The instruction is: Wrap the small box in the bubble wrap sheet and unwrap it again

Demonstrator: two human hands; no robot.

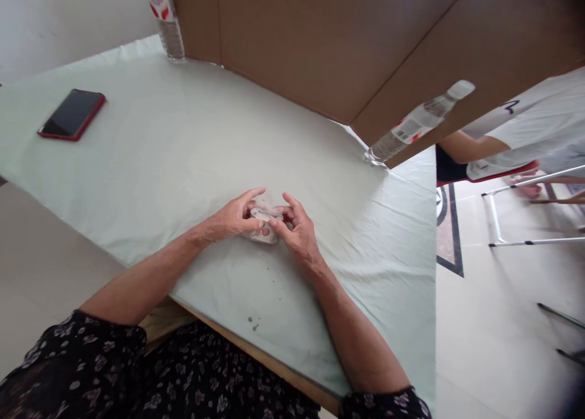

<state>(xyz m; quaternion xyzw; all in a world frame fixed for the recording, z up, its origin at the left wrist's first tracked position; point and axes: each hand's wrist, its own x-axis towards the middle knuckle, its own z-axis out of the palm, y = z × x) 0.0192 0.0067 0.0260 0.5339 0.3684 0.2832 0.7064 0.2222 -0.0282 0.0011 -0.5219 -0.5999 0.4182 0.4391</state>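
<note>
A small pack of playing cards [264,224], white with red print, lies between both hands on a table covered with a pale green cloth [183,163]. My left hand [235,217] curls round the pack's left side with thumb and fingers on it. My right hand [297,227] grips its right side, fingers bent over the top. Both forearms rest on the cloth.
A red-cased phone [72,114] lies screen up at the far left. A brown cardboard panel [342,41] stands across the back, with one plastic water bottle [167,20] at its left and another bottle [414,126] leaning at its right. Another person's arm [470,146] shows beyond the table's right edge.
</note>
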